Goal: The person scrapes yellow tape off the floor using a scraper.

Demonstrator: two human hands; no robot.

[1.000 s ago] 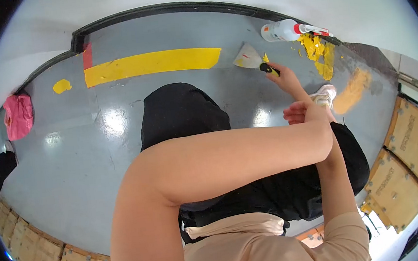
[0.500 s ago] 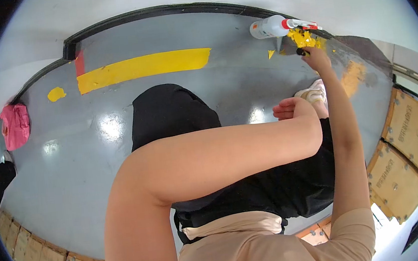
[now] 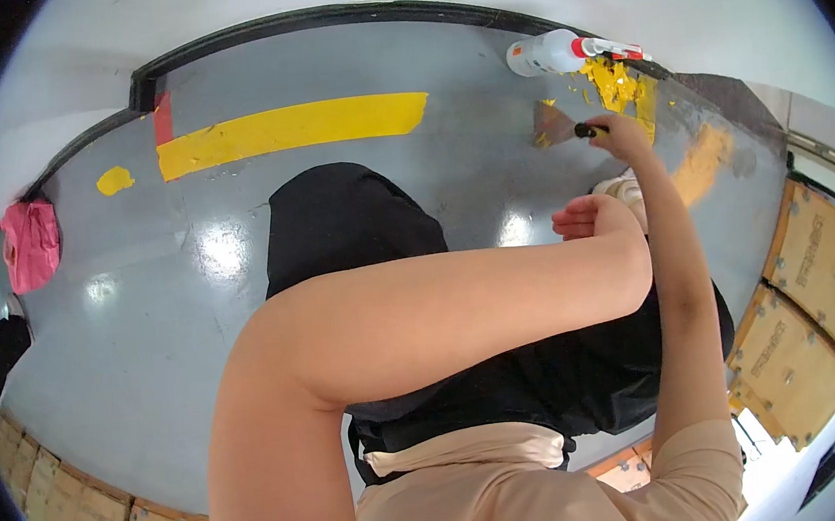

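My right hand (image 3: 622, 137) is closed round the black handle of a scraper (image 3: 553, 125). Its flat metal blade points left, low over or on the grey floor, with a bit of yellow at its edge. Right of the blade lies a heap of torn yellow tape scraps (image 3: 612, 83), and loose flecks are scattered nearby. My left hand (image 3: 582, 216) hangs beside my shoe with its fingers loosely stretched and holding nothing; the forearm crosses my bent knee. A white spray bottle (image 3: 546, 53) with a red-and-white trigger head lies by the wall, just behind the scraps.
A wide strip of yellow tape (image 3: 295, 135) and a short red strip (image 3: 163, 119) are on the floor. At far left are a pink bag (image 3: 31, 244) and another person's dark-clothed leg (image 3: 0, 356). Wooden crates (image 3: 786, 351) line the right. Black skirting edges the wall.
My right hand has drawn the scraper back from the scrap heap, toward me and to the left, so its blade now shows. My left hand has hardly moved.
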